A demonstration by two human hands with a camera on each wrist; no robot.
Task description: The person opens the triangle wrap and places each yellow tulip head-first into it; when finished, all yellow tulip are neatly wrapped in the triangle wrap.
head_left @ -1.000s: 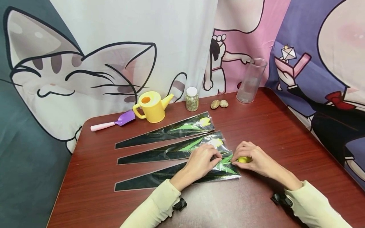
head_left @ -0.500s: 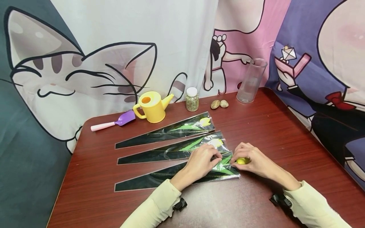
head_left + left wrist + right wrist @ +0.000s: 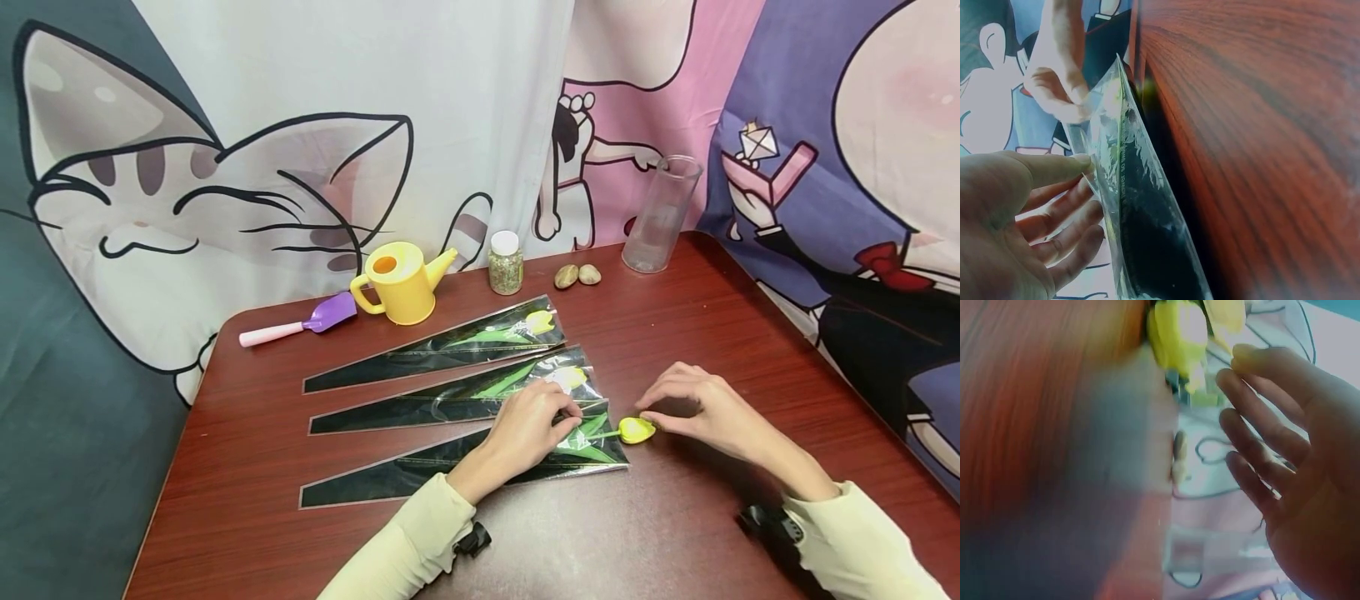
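Yellow tulip head now lies out of the sleeve — right hand released, left hand still pinching it.

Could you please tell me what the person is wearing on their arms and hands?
Both arms are in long, pale cream sleeves that end at the wrists. A black strap-like mount sits at each wrist, left and right. The left hand and right hand are bare, without gloves.

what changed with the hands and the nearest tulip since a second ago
The right hand let go of the yellow tulip head and drew back to the right, fingers relaxed. The bloom now lies exposed outside the sleeve's mouth. The left hand still pinches the nearest sleeve; the other sleeves haven't moved.
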